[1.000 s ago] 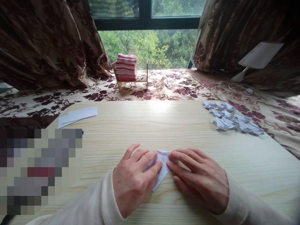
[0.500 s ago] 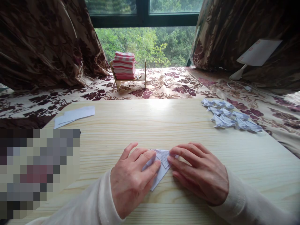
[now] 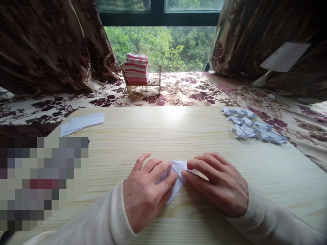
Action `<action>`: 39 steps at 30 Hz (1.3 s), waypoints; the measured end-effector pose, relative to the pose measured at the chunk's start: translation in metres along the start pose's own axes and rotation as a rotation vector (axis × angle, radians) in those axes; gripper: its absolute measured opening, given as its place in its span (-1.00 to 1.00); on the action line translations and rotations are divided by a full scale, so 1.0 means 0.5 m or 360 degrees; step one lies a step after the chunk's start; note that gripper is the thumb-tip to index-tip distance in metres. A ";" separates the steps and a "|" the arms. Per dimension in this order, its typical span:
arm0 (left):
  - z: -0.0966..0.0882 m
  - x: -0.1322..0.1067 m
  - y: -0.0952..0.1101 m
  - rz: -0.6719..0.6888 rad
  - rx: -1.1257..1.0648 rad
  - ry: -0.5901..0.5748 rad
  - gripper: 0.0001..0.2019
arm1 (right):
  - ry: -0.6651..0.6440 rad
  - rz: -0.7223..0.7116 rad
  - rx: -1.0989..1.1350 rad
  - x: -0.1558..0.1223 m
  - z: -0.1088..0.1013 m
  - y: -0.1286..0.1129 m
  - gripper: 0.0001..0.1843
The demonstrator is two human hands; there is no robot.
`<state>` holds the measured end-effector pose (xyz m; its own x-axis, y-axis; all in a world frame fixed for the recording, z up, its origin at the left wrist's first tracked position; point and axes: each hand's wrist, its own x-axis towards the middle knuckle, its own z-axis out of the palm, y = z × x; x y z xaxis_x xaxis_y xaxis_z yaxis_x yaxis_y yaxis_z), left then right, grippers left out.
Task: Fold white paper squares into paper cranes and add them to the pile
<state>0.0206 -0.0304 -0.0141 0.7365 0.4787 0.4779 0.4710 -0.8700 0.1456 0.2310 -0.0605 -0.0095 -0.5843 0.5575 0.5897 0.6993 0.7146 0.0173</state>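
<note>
A partly folded sheet of white paper [image 3: 178, 182] lies on the pale wooden table, one corner pointing toward me. Printed marks show on its folded-over flap. My left hand [image 3: 149, 187] presses on the paper's left side, its thumb and index finger near the flap and the other fingers spread over it. At the right corner, my right hand [image 3: 217, 183] pinches the paper's edge between thumb and index finger. Fingers of both hands cover the left and right ends of the sheet.
Several small folded paper pieces [image 3: 251, 126] rest at the table's far right. White paper strips [image 3: 83, 123] lie at the far left. Behind the table [image 3: 158, 132], a small stand carries a stack of pink-and-white cloths [image 3: 137, 69]. A white lamp [image 3: 283, 58] stands at the right. The left side is pixelated.
My right hand's thumb and fingers have drawn closer together at the paper's right corner. The left hand stays on the paper. The whole view has shifted slightly.
</note>
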 end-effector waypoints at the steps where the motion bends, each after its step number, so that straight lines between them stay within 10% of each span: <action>1: -0.001 0.001 0.000 0.0004 0.0004 0.0002 -0.80 | -0.0003 -0.0010 0.0010 0.000 0.000 0.000 -0.85; 39: -0.007 0.005 0.007 0.0013 0.0049 -0.0037 -0.83 | -0.0158 -0.0039 0.0213 -0.008 0.009 0.009 -0.76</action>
<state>0.0224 -0.0324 -0.0094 0.7512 0.4746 0.4588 0.4794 -0.8700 0.1150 0.2347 -0.0575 -0.0152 -0.6431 0.5732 0.5079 0.6269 0.7749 -0.0808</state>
